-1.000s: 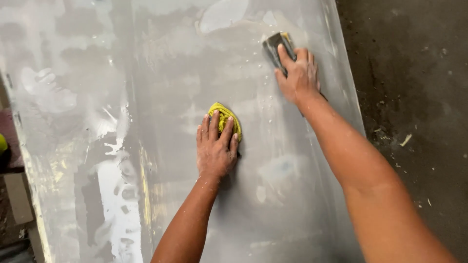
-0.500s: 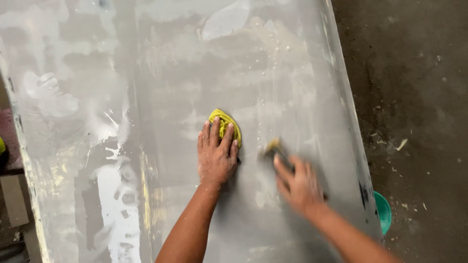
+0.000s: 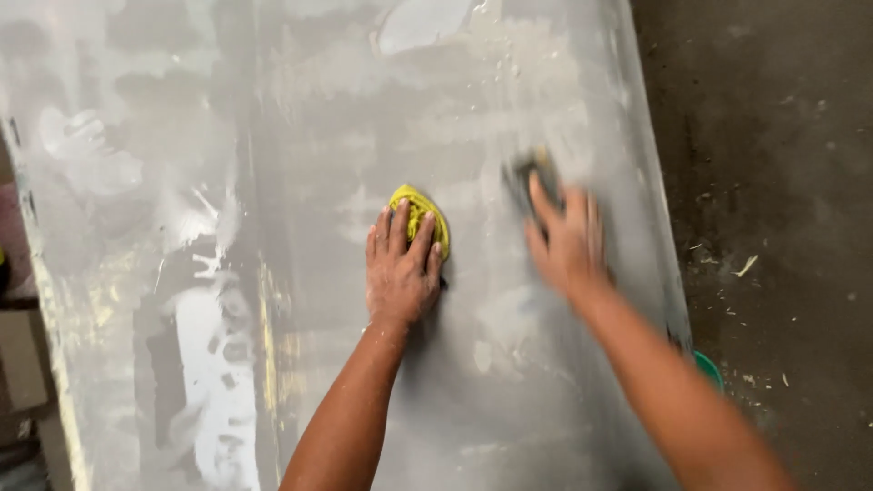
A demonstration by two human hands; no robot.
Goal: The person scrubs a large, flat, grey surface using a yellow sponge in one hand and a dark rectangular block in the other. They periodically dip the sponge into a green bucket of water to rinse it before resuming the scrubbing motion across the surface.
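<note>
A wet grey slab (image 3: 300,136) lies over the dark floor (image 3: 773,136), a yellow cloth (image 3: 420,216) on it.

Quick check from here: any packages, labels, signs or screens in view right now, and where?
None in view. Only a wet grey sheet, a yellow cloth under the left hand, a blurred dark pad under the right hand, and a green round edge by the floor.

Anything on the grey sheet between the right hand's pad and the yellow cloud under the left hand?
Nothing visible. The right hand presses a dark pad, blurred, on the grey sheet; the left hand lies flat on the yellow cloth. Between them is only bare wet sheet with droplets and pale smears.
</note>
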